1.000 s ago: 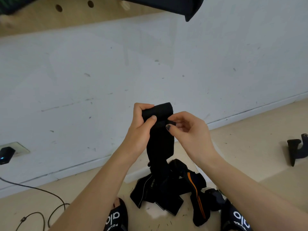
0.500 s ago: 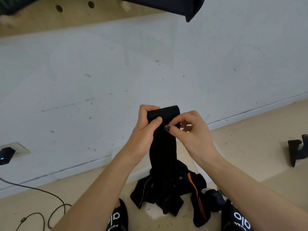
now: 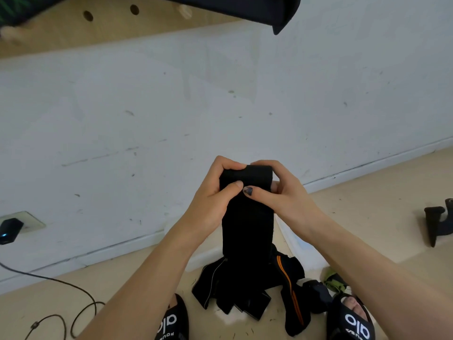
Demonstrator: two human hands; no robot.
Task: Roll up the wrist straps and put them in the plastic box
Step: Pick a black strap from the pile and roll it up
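Note:
A black wrist strap (image 3: pixel 247 217) hangs straight down from both my hands, its top end folded over into the start of a roll. My left hand (image 3: pixel 213 195) grips the top from the left, thumb across the front. My right hand (image 3: pixel 282 192) grips it from the right, thumb pressed beside the left thumb. The strap's lower end reaches a pile of black straps (image 3: pixel 245 288) on the floor, one with an orange stripe (image 3: pixel 288 288). A clear plastic box (image 3: pixel 297 241) shows partly behind the strap and my right forearm.
A white wall stands close ahead, with a wooden pegboard (image 3: pixel 85 25) above. A black cable (image 3: pixel 61 300) runs over the floor at left near a wall socket (image 3: pixel 14 227). A black hook-shaped object (image 3: pixel 438 222) lies at right. My feet in black slides (image 3: pixel 171 320) flank the pile.
Both hands rose slightly and closed in on the strap's top end, turning it over further. The right hand went from a fingertip pinch to a fuller grip.

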